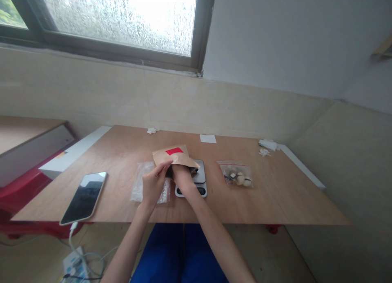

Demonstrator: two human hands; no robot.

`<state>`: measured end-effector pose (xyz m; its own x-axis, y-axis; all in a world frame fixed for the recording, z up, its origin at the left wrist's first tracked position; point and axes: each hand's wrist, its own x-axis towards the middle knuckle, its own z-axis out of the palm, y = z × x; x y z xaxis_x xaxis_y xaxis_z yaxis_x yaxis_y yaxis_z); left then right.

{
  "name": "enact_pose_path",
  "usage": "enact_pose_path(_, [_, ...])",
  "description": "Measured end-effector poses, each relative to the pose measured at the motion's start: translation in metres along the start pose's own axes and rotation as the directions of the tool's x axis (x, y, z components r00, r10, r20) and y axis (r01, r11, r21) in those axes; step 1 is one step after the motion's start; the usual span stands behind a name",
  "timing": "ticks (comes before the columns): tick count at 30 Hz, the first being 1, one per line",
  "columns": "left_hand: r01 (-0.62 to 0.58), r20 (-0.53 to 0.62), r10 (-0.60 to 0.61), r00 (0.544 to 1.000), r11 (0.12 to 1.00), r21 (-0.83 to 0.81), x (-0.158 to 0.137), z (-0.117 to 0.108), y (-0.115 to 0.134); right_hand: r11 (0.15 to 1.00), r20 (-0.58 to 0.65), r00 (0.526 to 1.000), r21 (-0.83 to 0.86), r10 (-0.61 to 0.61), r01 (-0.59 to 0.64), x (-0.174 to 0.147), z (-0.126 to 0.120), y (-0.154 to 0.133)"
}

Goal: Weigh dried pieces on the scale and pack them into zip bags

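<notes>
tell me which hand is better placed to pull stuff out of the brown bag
Right, probably: the right hand is already at the brown paper bag's opening, while the left hand pinches its edge.

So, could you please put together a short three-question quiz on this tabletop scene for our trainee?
1. True or false: the smartphone lies to the right of the scale.
2. What colour is the label on the brown paper bag?
3. Which hand reaches into the bag's opening? A) left hand B) right hand

Key:
1. False; it lies to the left.
2. Red.
3. B; the left hand holds the bag's edge.
</notes>
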<state>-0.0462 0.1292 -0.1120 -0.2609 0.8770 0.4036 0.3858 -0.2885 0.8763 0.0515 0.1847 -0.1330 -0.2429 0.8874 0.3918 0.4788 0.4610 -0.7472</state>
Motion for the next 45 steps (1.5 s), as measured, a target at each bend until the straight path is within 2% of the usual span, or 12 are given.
enact_pose_path(3, [-0.003,-0.015,0.003,1.000,1.000,0.002,0.001,-0.002,0.001,0.985,0.041,0.995,-0.150,0.095,-0.088,-0.012,-0.011,-0.013])
enact_pose_path(5, [-0.012,-0.017,0.013,1.000,1.000,0.016,0.003,-0.003,0.001,0.966,0.058,0.993,-0.243,0.102,-0.085,-0.022,-0.017,-0.021])
enact_pose_path(11, [-0.067,0.020,0.066,0.998,0.996,0.062,0.005,-0.002,-0.003,0.963,-0.039,0.985,-0.220,-0.169,0.157,-0.045,-0.030,-0.014])
enact_pose_path(17, [-0.078,0.011,0.077,0.997,0.994,0.074,0.012,-0.005,-0.007,0.963,-0.181,0.946,-0.069,-0.270,0.262,-0.053,-0.049,-0.003])
enact_pose_path(20, [-0.044,-0.027,0.046,0.999,0.996,0.072,0.024,-0.013,-0.008,0.976,-0.291,0.940,0.070,-0.179,0.208,-0.059,-0.059,0.001])
enact_pose_path(23, [-0.015,-0.066,0.018,0.998,0.999,0.051,0.037,-0.021,-0.007,0.971,-0.404,0.912,0.237,0.072,0.028,-0.064,-0.064,0.024])
enact_pose_path(26, [-0.009,-0.080,0.011,0.997,1.000,0.022,0.042,-0.024,-0.004,0.907,-0.470,0.817,0.396,0.335,-0.144,-0.062,-0.067,0.061])
enact_pose_path(29, [-0.015,-0.070,0.017,0.997,1.000,0.022,0.041,-0.023,-0.001,0.871,-0.493,0.750,0.435,0.441,-0.226,-0.050,-0.070,0.095])
enact_pose_path(31, [-0.017,-0.065,0.019,0.998,1.000,0.026,0.039,-0.021,0.000,0.866,-0.477,0.748,0.425,0.461,-0.263,-0.039,-0.069,0.107])
enact_pose_path(35, [-0.012,-0.063,0.013,0.998,1.000,0.025,0.038,-0.020,0.001,0.873,-0.421,0.790,0.398,0.447,-0.282,-0.025,-0.061,0.112])
enact_pose_path(40, [-0.006,-0.058,0.008,0.998,0.999,0.031,0.038,-0.023,0.001,0.909,-0.407,0.830,0.327,0.383,-0.259,-0.025,-0.056,0.099])
enact_pose_path(45, [-0.003,-0.042,0.004,0.999,1.000,0.009,0.037,-0.022,-0.003,0.954,-0.501,0.812,0.148,0.299,-0.260,-0.035,-0.068,0.075])
